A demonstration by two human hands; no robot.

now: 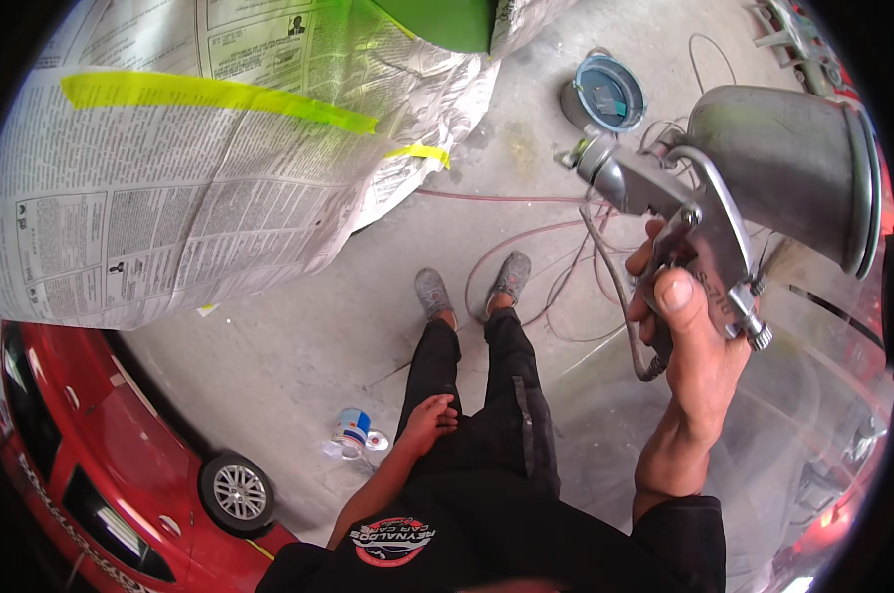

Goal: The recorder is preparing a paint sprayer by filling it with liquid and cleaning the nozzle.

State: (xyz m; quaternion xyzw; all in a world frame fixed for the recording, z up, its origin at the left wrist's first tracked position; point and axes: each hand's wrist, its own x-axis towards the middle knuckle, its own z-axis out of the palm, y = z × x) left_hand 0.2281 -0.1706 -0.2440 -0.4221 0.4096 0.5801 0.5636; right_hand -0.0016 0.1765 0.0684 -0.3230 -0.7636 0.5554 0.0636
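Head view: right hand wraps a silver metal spray gun, likely for control; left hand empty, loosely curled.

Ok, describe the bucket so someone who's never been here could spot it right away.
Start at the big newspaper-covered shape at upper left, then go right across the grey floor. In the picture, just above the nozzle of the spray gun in the right hand, is the round bucket. Unlike the gun's silver cup, it is on the floor and has a blue rim.
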